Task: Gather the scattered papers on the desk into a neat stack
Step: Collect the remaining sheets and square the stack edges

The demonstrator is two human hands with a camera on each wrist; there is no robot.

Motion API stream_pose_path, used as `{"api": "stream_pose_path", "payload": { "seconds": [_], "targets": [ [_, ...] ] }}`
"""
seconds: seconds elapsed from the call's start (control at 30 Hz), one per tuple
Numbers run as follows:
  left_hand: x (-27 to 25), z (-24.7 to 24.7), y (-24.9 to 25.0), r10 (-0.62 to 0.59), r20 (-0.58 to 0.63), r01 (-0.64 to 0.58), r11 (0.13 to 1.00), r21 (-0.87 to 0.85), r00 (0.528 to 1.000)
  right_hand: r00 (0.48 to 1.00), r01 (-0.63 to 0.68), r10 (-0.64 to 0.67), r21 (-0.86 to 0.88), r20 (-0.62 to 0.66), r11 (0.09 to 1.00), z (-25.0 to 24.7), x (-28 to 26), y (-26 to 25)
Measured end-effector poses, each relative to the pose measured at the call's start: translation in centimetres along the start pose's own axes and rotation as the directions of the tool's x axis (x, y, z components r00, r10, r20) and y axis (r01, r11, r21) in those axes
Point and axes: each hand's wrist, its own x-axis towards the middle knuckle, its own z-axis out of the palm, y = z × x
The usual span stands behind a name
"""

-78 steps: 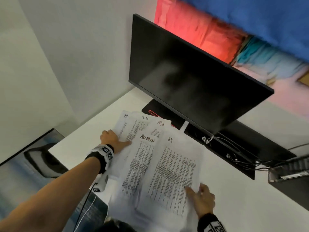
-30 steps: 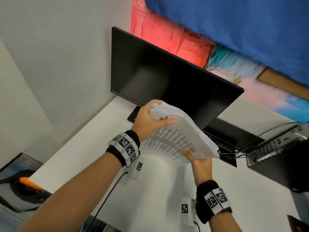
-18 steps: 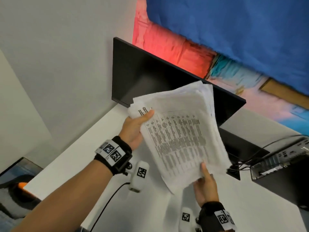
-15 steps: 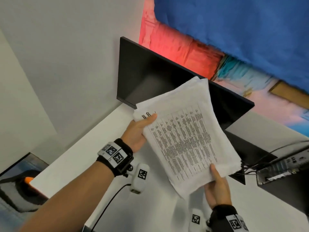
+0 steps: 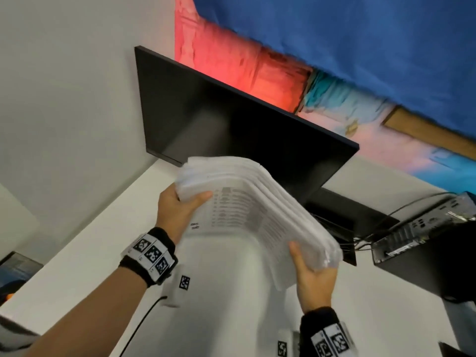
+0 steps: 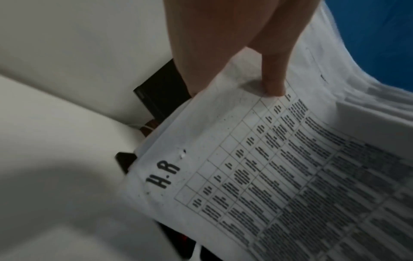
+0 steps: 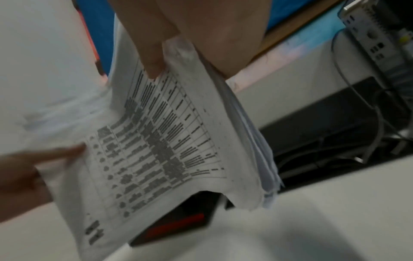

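A thick stack of printed papers hangs in the air above the white desk, sagging in the middle, its sheets fanned at the far edge. My left hand grips its left end, thumb pressed on the top sheet, which shows a table and the handwritten letters "H.R". My right hand grips the right end from below, with the thumb on top. The fingers under the stack are hidden.
A black monitor stands right behind the papers against the wall. Its black base with a red mark lies under the stack. A dark computer case with cables stands at the right.
The papers were spread flat on the desk; both hands gathered and lifted them. In the last half second the stack tipped from upright to nearly flat and now sags between the hands.
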Motion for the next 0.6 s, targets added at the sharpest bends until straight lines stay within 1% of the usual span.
{"api": "stream_pose_path", "payload": {
  "seconds": [0.07, 0.1, 0.13, 0.17, 0.23, 0.3, 0.37, 0.4, 0.43, 0.47, 0.5, 0.53, 0.57, 0.6],
  "targets": [
    [-0.4, 0.0, -1.3, -0.035, 0.023, 0.033, 0.998, 0.053, 0.999, 0.995, -0.099, 0.098, -0.023, -0.005, 0.995, -0.2, -0.2, 2.5],
    [-0.5, 0.0, -1.6, -0.051, 0.031, 0.049, 0.996, 0.08, 0.998, 0.989, -0.15, 0.149, -0.06, -0.01, 0.987, -0.6, -0.3, 3.6],
    [-0.5, 0.1, -1.8, -0.069, 0.024, 0.066, 0.993, 0.093, 0.997, 0.985, -0.172, 0.17, -0.122, -0.024, 0.977, -0.8, -0.4, 4.2],
    [-0.4, 0.2, -1.7, -0.079, 0.005, 0.078, 0.993, 0.09, 0.997, 0.987, -0.159, 0.153, -0.178, -0.046, 0.971, -1.0, -0.3, 4.5],
    [0.0, 0.8, -1.1, -0.079, -0.039, 0.082, 0.992, 0.095, 0.996, 0.998, -0.039, 0.023, -0.257, -0.063, 0.966, -1.3, 0.2, 4.2],
    [0.6, 1.4, -0.7, -0.078, -0.066, 0.086, 0.989, 0.123, 0.995, 0.993, 0.104, -0.121, -0.375, -0.02, 0.921, -1.5, 0.9, 3.8],
    [1.4, 1.8, -0.7, -0.08, -0.105, 0.095, 0.984, 0.152, 0.991, 0.961, 0.262, -0.264, -0.539, 0.076, 0.8, -1.7, 1.3, 3.7],
    [1.8, 1.9, -0.8, -0.078, -0.126, 0.099, 0.982, 0.163, 0.989, 0.942, 0.323, -0.309, -0.596, 0.129, 0.735, -1.9, 1.4, 3.7],
    [2.2, 1.9, -1.0, -0.078, -0.141, 0.101, 0.981, 0.165, 0.987, 0.926, 0.366, -0.337, -0.635, 0.172, 0.68, -2.2, 1.5, 3.8],
    [2.5, 1.9, -1.0, -0.082, -0.149, 0.107, 0.981, 0.163, 0.985, 0.921, 0.378, -0.337, -0.654, 0.195, 0.655, -2.5, 1.5, 3.8],
    [2.7, 1.8, -1.0, -0.093, -0.146, 0.115, 0.981, 0.156, 0.985, 0.929, 0.36, -0.315, -0.66, 0.192, 0.659, -2.7, 1.6, 3.9],
    [2.8, 1.6, -0.9, -0.111, -0.128, 0.13, 0.98, 0.149, 0.986, 0.945, 0.319, -0.28, -0.649, 0.166, 0.691, -2.8, 1.7, 4.0],
    [2.7, 1.4, -0.9, -0.133, -0.095, 0.147, 0.978, 0.151, 0.986, 0.965, 0.257, -0.229, -0.612, 0.125, 0.748, -3.1, 1.9, 4.3],
    [2.7, 1.1, -0.9, -0.156, -0.048, 0.162, 0.973, 0.164, 0.987, 0.986, 0.168, -0.151, -0.553, 0.076, 0.816, -3.4, 2.3, 4.7]
  ]
}}
